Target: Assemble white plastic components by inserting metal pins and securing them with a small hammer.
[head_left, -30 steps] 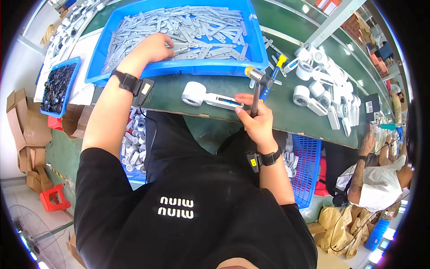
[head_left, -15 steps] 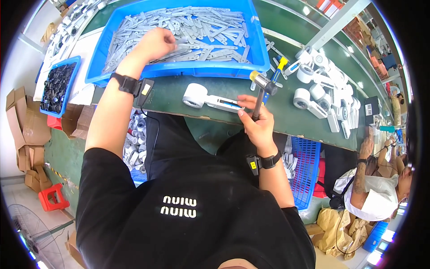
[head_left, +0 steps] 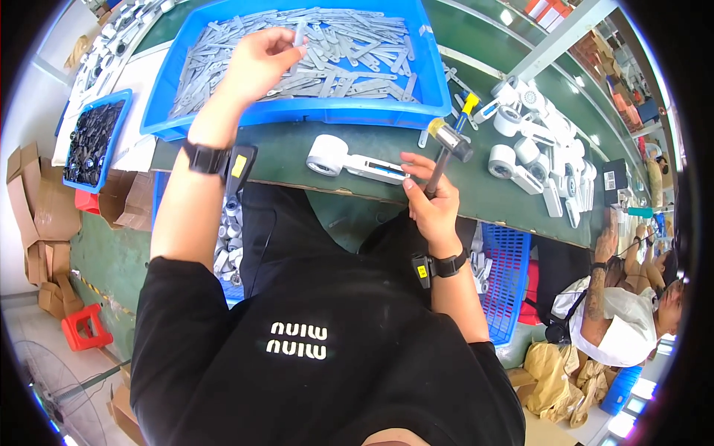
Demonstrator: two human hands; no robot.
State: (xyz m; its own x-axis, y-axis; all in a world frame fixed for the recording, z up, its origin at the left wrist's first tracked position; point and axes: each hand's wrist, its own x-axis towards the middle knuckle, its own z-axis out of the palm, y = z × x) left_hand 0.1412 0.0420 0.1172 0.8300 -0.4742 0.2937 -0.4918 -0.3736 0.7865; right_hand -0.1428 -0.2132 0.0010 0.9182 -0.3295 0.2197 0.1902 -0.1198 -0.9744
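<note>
Over the blue tray (head_left: 349, 116) heaped with flat grey strips, my left hand (head_left: 262, 61) pinches one grey strip (head_left: 300, 36) upright between thumb and fingers. My right hand (head_left: 433, 208) is closed around the handle of a hammer (head_left: 451, 141), its head pointing up and away from me. Its thumb and fingertips also touch the slim end of a white part shaped like a handheld fan housing (head_left: 327, 154). That housing lies on the green table near the front edge, round head to the left, with a long slot in its handle.
Many similar white housings (head_left: 547, 152) are piled on the right. A yellow-and-blue tool (head_left: 468, 105) lies behind the hammer. At left stands a small blue tray (head_left: 125, 115) of black parts. A blue crate (head_left: 512, 286) sits below the table; another person (head_left: 621, 320) is at far right.
My left hand has risen slightly and moved right, and a grey strip now shows upright in its fingers. The hammer and the white housing have shifted slightly right.
</note>
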